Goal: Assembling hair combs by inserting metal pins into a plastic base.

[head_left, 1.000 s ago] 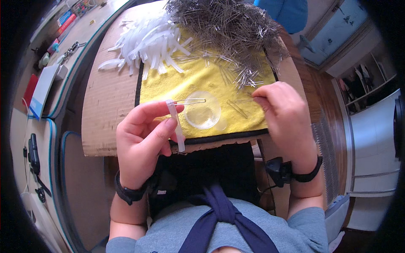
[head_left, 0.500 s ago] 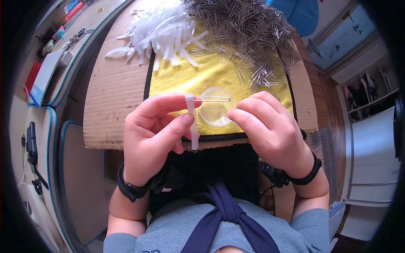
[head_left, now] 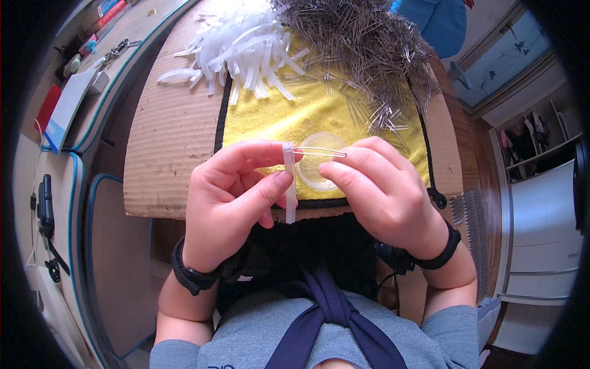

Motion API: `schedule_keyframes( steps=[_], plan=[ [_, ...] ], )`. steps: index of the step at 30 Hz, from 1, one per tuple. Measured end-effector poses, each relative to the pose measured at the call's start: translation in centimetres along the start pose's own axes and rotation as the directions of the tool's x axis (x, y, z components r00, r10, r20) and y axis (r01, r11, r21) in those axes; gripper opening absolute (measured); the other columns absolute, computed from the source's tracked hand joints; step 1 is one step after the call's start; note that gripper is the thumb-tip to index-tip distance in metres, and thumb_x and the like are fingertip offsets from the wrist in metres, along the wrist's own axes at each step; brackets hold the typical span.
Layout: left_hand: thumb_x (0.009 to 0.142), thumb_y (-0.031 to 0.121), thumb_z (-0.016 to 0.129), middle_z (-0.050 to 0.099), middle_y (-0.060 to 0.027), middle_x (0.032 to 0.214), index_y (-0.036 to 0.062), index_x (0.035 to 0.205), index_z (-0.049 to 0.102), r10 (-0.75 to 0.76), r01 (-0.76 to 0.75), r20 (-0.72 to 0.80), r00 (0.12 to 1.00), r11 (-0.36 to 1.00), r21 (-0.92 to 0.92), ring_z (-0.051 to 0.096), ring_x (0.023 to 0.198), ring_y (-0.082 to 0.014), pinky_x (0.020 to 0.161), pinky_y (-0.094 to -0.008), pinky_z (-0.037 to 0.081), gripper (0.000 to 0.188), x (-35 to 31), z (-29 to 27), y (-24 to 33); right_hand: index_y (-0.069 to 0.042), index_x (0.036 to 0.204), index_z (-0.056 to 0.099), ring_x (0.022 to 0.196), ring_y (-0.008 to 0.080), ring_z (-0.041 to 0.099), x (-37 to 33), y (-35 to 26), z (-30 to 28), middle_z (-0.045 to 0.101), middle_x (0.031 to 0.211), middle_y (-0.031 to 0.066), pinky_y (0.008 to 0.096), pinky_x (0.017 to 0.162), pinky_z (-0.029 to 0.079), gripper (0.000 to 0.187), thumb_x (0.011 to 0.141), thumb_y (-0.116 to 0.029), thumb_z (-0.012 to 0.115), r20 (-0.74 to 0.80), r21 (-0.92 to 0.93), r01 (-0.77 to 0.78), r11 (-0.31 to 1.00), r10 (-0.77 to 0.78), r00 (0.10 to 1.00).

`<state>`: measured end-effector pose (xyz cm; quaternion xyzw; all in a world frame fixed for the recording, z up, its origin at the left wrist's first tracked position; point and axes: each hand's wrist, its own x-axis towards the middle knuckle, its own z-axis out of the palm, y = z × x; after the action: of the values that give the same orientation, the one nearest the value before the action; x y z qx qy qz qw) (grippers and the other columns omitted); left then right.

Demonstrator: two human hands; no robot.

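My left hand (head_left: 224, 190) holds a short translucent white plastic strip (head_left: 290, 206) upright between thumb and fingers. A U-shaped metal pin (head_left: 316, 151) sticks out sideways from the strip's top, its two legs at the strip and its bend to the right. The fingertips of my right hand (head_left: 393, 194) are curled at that bend, the index finger touching it and the thumb just below. Beneath the pin lies a clear round dish (head_left: 309, 179), partly covered by my hands, on a yellow cloth (head_left: 264, 123) with black edging.
A heap of white strips (head_left: 249, 52) lies at the back left, and a large tangle of metal pins (head_left: 369, 55) at the back right. Cardboard (head_left: 157, 147) shows under the cloth. A desk with small items (head_left: 92, 80) runs along the left; a blue object (head_left: 433, 24) stands far right.
Both hands, with the strip and pin, have shifted slightly right. My right index finger has come up against the pin's bend, and the thumb has moved left beneath the pin.
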<state>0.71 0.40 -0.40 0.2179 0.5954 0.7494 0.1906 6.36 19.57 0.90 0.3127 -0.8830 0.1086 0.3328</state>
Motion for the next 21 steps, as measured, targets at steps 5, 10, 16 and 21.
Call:
schedule_keyframes(
  steps=[5, 10, 16, 21],
  plan=[
    [0.082, 0.002, 0.059, 0.062, -0.0127, 0.099, -0.0041, 0.106, 0.055, -0.004, 0.003, -0.008, 1.0, 0.996, -0.094, 0.061, 0.064, -0.0087, 0.045, -0.0147, 0.045, 0.025, 0.1, -0.4, -0.2, 0.003, 0.086, 0.059, 0.071, 0.0255, 0.058, -0.7, 0.1, -0.4, 0.057, 0.081, 0.0133, 0.031, 0.062, 0.048, 0.023, 0.063, 0.007, 0.06, -0.112, 0.105, -0.132, 0.986, 0.143, 0.983],
    [0.081, 0.003, 0.06, 0.063, -0.0118, 0.095, -0.004, 0.106, 0.054, -0.015, 0.012, -0.023, 1.0, 0.991, -0.13, 0.06, 0.063, -0.0088, 0.045, -0.0151, 0.045, 0.027, -0.1, -0.3, 0.1, 0.003, 0.092, 0.06, 0.077, 0.0152, 0.06, -1.3, -1.2, 0.3, 0.061, 0.087, 0.0105, 0.0241, 0.069, 0.047, 0.017, 0.075, 0.007, 0.062, -0.112, 0.671, -0.452, 0.589, 0.682, 0.723],
    [0.08, 0.005, 0.06, 0.062, -0.0108, 0.085, -0.0042, 0.108, 0.052, -0.051, 0.045, -0.048, 0.998, 0.991, -0.127, 0.059, 0.054, -0.0108, 0.041, -0.0162, 0.041, 0.031, -0.1, -0.3, 0.0, 0.002, 0.092, 0.056, 0.082, 0.0101, 0.056, -1.9, -2.1, 1.7, 0.059, 0.089, 0.0061, 0.0216, 0.075, 0.045, 0.018, 0.077, 0.009, 0.061, -0.133, 0.891, -0.294, 0.347, 0.817, 0.561],
    [0.08, 0.004, 0.062, 0.063, -0.0076, 0.086, -0.0034, 0.107, 0.055, -0.074, 0.074, 0.009, 0.997, 0.98, -0.184, 0.059, 0.06, -0.0073, 0.046, -0.0152, 0.044, 0.029, -0.1, -0.8, 0.2, 0.0, 0.089, 0.055, 0.079, 0.0183, 0.058, -1.6, -2.0, 2.0, 0.06, 0.086, 0.0097, 0.0269, 0.073, 0.047, 0.02, 0.074, 0.012, 0.061, -0.401, 0.735, -0.189, 0.651, 0.643, 0.653]
  ],
)
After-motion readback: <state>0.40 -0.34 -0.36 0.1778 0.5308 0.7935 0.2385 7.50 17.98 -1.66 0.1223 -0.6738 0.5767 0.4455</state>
